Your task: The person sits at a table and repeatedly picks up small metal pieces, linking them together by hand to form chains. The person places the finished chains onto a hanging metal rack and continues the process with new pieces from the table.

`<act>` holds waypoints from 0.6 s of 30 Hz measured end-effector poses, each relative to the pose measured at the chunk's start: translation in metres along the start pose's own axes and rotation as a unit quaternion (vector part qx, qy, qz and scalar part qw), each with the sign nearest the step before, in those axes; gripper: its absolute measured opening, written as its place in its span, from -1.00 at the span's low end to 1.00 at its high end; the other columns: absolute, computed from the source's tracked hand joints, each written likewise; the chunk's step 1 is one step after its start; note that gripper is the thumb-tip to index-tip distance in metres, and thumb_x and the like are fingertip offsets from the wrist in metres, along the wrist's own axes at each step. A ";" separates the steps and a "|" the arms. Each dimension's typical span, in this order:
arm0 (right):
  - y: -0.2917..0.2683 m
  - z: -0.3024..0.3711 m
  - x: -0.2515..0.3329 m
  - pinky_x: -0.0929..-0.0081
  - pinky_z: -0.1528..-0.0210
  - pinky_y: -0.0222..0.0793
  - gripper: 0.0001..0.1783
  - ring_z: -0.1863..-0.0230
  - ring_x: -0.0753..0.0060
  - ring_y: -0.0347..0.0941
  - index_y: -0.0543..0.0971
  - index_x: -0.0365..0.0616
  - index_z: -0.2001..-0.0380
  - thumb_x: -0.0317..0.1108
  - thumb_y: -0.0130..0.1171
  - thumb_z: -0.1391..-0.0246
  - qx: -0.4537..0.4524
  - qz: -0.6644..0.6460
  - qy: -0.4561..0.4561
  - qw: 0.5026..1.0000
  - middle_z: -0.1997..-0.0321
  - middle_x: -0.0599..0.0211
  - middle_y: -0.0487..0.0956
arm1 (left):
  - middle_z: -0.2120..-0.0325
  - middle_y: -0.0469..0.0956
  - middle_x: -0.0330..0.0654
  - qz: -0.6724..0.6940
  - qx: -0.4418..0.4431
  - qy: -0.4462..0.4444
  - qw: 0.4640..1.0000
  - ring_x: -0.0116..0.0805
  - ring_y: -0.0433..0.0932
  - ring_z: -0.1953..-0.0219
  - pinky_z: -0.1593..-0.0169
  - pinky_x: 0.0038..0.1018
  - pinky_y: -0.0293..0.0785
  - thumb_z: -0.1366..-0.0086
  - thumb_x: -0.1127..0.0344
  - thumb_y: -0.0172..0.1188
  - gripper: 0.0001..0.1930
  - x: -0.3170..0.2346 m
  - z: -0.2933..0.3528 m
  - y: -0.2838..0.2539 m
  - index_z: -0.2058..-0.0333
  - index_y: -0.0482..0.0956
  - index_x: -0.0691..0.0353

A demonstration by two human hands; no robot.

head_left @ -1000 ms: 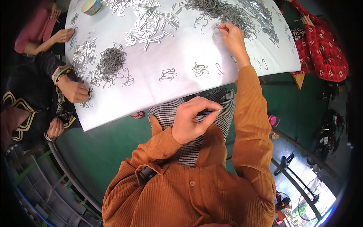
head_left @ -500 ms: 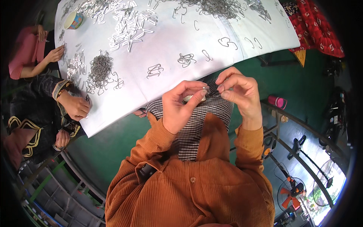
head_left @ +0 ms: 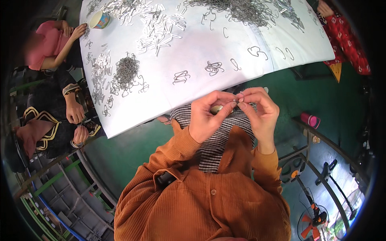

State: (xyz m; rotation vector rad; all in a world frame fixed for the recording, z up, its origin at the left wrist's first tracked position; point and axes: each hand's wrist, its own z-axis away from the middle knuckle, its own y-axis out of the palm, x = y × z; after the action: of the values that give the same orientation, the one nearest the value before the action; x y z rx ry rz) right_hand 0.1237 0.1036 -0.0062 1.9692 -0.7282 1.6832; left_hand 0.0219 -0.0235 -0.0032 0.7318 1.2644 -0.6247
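Note:
Above my striped lap, just off the table's near edge, my left hand (head_left: 207, 116) pinches a small shiny metal piece (head_left: 235, 100) between thumb and index finger. My right hand (head_left: 262, 114) meets it from the other side, thumb and fingertips pinched together at the same spot. What the right fingertips hold is too small to make out. Behind the left fingers, a pale roundish thing (head_left: 216, 109) shows in part. Small groups of bent wire hooks (head_left: 214, 68) lie on the white table (head_left: 161, 100) beyond my hands.
A dense pile of wire hooks (head_left: 128, 69) sits at left, a larger heap (head_left: 245, 10) at the far side. White strips (head_left: 159, 34) are strewn beside a paper cup (head_left: 99, 20). Co-workers sit at left; one's hand (head_left: 74, 111) is near the table corner. A fan (head_left: 313, 221) stands lower right.
My right hand has come in to the left hand, and their fingertips now meet. The view has shifted. The nearer co-worker's hand has left the table edge and joined the other hand.

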 end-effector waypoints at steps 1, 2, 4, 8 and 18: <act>0.002 0.002 0.000 0.54 0.15 0.42 -0.85 0.23 0.43 0.52 0.57 -0.30 0.44 -0.70 0.28 0.13 -0.004 -0.002 -0.004 1.000 0.28 0.21 0.58 | 0.22 0.61 -0.13 -0.022 0.002 0.011 1.000 -0.49 0.57 0.23 0.07 -0.56 0.49 -0.21 0.59 0.21 -0.81 0.001 0.000 -0.003 0.17 0.54 0.43; 0.002 0.005 -0.001 0.54 0.14 0.43 -0.85 0.23 0.42 0.52 0.57 -0.30 0.43 -0.71 0.27 0.12 -0.012 -0.001 -0.007 1.000 0.28 0.20 0.58 | 0.23 0.62 -0.13 -0.077 0.004 0.051 0.996 -0.48 0.57 0.24 0.07 -0.55 0.49 -0.19 0.58 0.23 -0.80 0.002 -0.001 -0.006 0.18 0.55 0.42; 0.002 0.008 -0.002 0.50 0.11 0.45 -0.85 0.22 0.38 0.55 0.56 -0.30 0.44 -0.71 0.27 0.12 -0.019 0.003 -0.024 1.000 0.28 0.19 0.60 | 0.26 0.62 -0.13 -0.185 0.008 0.131 0.974 -0.47 0.57 0.25 0.07 -0.54 0.48 -0.16 0.57 0.27 -0.78 0.002 -0.006 -0.021 0.18 0.57 0.41; -0.002 0.012 0.000 0.36 0.02 0.47 -0.85 0.22 0.36 0.56 0.57 -0.30 0.44 -0.70 0.29 0.13 -0.015 0.015 -0.052 0.998 0.31 0.19 0.61 | 0.32 0.64 -0.11 -0.364 -0.184 0.168 0.897 -0.39 0.60 0.34 0.18 -0.56 0.51 -0.18 0.51 0.21 -0.83 0.030 -0.065 -0.104 0.22 0.64 0.29; 0.004 0.014 -0.007 0.17 -0.13 0.43 -0.85 0.25 0.38 0.57 0.58 -0.28 0.43 -0.68 0.28 0.12 -0.013 -0.007 -0.058 0.998 0.34 0.21 0.61 | 0.34 0.59 -0.06 -0.579 -0.203 0.082 0.786 -0.07 0.58 0.29 0.18 -0.26 0.51 -0.15 0.47 0.18 -0.86 0.049 -0.134 -0.198 0.29 0.62 0.21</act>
State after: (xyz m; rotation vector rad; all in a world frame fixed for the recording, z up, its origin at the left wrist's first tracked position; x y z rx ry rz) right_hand 0.1308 0.0920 -0.0157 2.0630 -0.7713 1.5552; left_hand -0.2019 -0.0438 -0.0979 -0.4783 1.8908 -1.2194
